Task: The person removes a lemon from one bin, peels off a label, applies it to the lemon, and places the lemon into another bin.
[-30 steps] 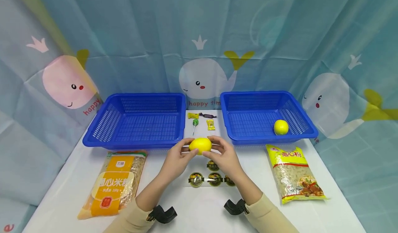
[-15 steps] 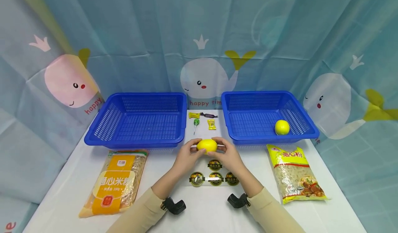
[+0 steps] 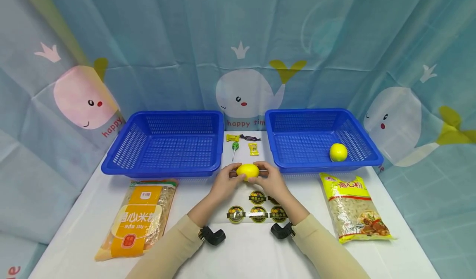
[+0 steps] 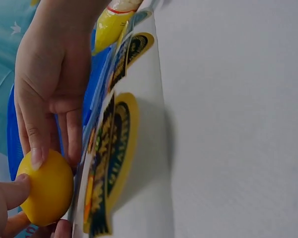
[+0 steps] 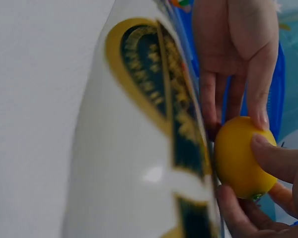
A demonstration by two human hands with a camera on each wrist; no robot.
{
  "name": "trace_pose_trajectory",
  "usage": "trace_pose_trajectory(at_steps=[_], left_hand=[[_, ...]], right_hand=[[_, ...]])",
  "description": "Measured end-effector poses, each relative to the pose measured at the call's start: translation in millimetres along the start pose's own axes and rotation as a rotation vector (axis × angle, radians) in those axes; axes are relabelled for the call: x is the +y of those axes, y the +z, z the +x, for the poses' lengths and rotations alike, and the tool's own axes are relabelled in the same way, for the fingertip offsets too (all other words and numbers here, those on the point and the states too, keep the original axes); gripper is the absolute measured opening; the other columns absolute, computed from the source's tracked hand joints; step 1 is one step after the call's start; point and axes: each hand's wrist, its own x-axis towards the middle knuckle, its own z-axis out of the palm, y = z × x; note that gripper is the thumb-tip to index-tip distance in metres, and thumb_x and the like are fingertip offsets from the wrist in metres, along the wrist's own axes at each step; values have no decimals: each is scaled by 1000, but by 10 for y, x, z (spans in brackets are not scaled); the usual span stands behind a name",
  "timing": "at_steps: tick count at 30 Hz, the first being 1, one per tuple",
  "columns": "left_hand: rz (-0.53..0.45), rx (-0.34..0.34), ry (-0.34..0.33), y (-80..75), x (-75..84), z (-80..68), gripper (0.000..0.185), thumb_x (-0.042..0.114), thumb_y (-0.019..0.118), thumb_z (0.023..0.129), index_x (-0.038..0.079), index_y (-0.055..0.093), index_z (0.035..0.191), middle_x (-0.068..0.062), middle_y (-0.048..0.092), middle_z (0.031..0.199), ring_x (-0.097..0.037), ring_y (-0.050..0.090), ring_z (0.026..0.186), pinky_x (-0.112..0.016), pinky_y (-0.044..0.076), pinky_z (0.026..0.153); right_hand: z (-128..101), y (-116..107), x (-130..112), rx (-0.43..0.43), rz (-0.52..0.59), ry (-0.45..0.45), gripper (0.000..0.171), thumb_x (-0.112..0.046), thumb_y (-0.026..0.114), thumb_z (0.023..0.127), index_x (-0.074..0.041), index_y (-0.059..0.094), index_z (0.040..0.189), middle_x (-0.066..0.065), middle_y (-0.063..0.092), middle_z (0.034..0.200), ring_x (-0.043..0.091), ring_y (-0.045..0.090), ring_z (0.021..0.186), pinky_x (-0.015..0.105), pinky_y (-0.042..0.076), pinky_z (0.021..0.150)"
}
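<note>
Both hands hold one yellow lemon [image 3: 248, 171] just above the white table [image 3: 193, 188], in front of the gap between two blue baskets. My left hand [image 3: 225, 182] grips its left side and my right hand [image 3: 270, 180] grips its right side, fingers curled round it. In the left wrist view the lemon [image 4: 47, 189] sits between my right hand's fingers [image 4: 44, 99] and my left thumb [image 4: 7, 196]. The right wrist view shows the lemon [image 5: 241, 156] beside a curled sticker sheet [image 5: 154, 129].
The left blue basket [image 3: 163, 144] holds nothing; the right blue basket [image 3: 297, 122] holds a second lemon [image 3: 338, 152]. Wrapped candies [image 3: 253, 148] and a lollipop [image 3: 234, 147] lie between them. A sticker sheet [image 3: 256, 213] lies under my wrists. Noodle bags lie at left [image 3: 137, 217] and right [image 3: 353, 206].
Both hands have carried the lemon a little farther from me and slightly right, toward the candies. The hold on it is the same.
</note>
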Motion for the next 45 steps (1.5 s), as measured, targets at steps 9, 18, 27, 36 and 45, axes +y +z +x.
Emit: trace_pose_trajectory(at_steps=[9, 18, 27, 36, 45], left_hand=[[-10, -19, -4, 3, 11, 7, 58, 24, 75, 92, 6, 53, 142, -15, 63, 130, -28, 63, 114, -38, 57, 93], [2, -4, -26, 14, 40, 7, 58, 30, 76, 91, 7, 55, 140, -14, 64, 128, -29, 62, 115, -40, 56, 95], [-7, -2, -22, 15, 18, -9, 59, 32, 78, 89, 7, 57, 138, -14, 64, 126, -30, 62, 116, -42, 55, 98], [-13, -12, -42, -31, 15, -74, 63, 34, 78, 89, 7, 55, 141, -13, 62, 131, -29, 62, 117, -42, 55, 97], [41, 32, -14, -120, 7, -281, 65, 26, 76, 90, 2, 50, 144, -18, 61, 130, -32, 62, 117, -45, 54, 101]], right_hand=[[14, -37, 28, -45, 42, 17, 69, -21, 86, 81, -14, 56, 142, 13, 58, 142, 35, 59, 127, 49, 50, 106], [6, -41, 25, -56, 26, 27, 73, -19, 88, 79, -16, 55, 144, 13, 56, 145, 36, 58, 130, 49, 50, 106], [-12, -40, 29, -66, 24, 21, 73, -22, 89, 77, -17, 56, 143, 11, 57, 144, 34, 59, 127, 49, 49, 106], [-30, -67, 42, -62, 42, 47, 82, -25, 89, 78, -16, 49, 148, 14, 55, 146, 35, 57, 130, 51, 47, 109], [-220, -157, -18, -14, 6, 73, 93, -20, 88, 79, -11, 36, 156, 17, 55, 144, 35, 56, 130, 46, 53, 102]])
